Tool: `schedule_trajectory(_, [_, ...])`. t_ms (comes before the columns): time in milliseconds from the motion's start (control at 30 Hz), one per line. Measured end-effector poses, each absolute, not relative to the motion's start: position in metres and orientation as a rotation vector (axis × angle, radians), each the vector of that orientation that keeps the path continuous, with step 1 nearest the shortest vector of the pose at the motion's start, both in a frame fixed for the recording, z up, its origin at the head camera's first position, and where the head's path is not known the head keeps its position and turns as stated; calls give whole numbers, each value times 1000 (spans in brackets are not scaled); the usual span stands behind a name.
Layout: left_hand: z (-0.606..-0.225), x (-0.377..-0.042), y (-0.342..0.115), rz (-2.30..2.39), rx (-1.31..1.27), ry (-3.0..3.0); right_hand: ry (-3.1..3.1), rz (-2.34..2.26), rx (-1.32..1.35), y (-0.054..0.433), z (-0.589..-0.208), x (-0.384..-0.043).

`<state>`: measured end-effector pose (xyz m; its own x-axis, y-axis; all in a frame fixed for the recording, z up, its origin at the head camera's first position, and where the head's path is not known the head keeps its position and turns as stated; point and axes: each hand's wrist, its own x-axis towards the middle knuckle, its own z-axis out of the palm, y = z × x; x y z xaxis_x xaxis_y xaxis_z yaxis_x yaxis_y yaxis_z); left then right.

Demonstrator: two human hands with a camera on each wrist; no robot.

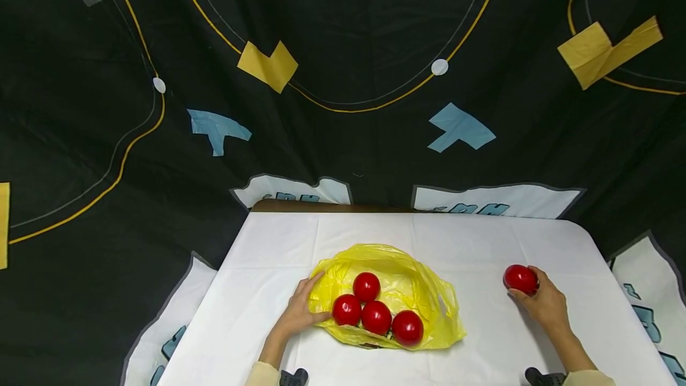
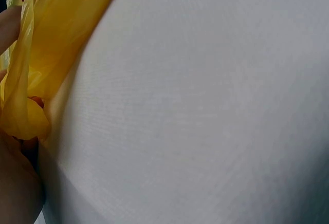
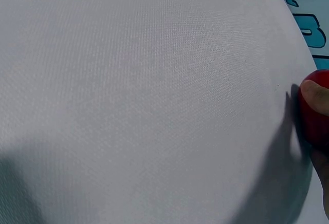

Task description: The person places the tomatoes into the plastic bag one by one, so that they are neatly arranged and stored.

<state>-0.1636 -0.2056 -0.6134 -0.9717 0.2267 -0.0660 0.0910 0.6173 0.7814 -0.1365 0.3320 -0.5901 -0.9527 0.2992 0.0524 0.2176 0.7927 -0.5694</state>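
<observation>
- Nearest the lens: two forearms in pale sleeves at 6 o'clock, reaching up onto the white tablecloth [image 1: 482,237].
- Left hand [image 1: 300,313] at 7 o'clock, laid flat against the left edge of the yellow plastic bag [image 1: 423,293]; thumb and fingers pinching a fold of the film, as seen close up in the left wrist view [image 2: 25,116].
- Four red balls [image 1: 376,317] clustered on the opened bag, just right of that hand; three in a row, one behind.
- Right hand [image 1: 546,304] at 4 o'clock, fingers curled round a fifth red ball [image 1: 520,279]; thumb tip pressed on it in the right wrist view [image 3: 314,96].
- Held ball well apart from the bag, bag lying toward 9 o'clock from the grip.
- Bag's long axis running left to right, mouth facing up and open.
- Right hand alone on the loose ball; left hand nearer the bag.
</observation>
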Motion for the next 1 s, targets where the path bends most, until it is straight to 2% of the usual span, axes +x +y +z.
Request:
schedule_trajectory(300, [-612, -164, -205, 1283, 271, 2676, -2859, 954, -494, 332, -588, -137])
schedule_trajectory(1000, [-612, -163, -206, 1285, 270, 2670, -2835, 1000, -503, 330, -586, -130])
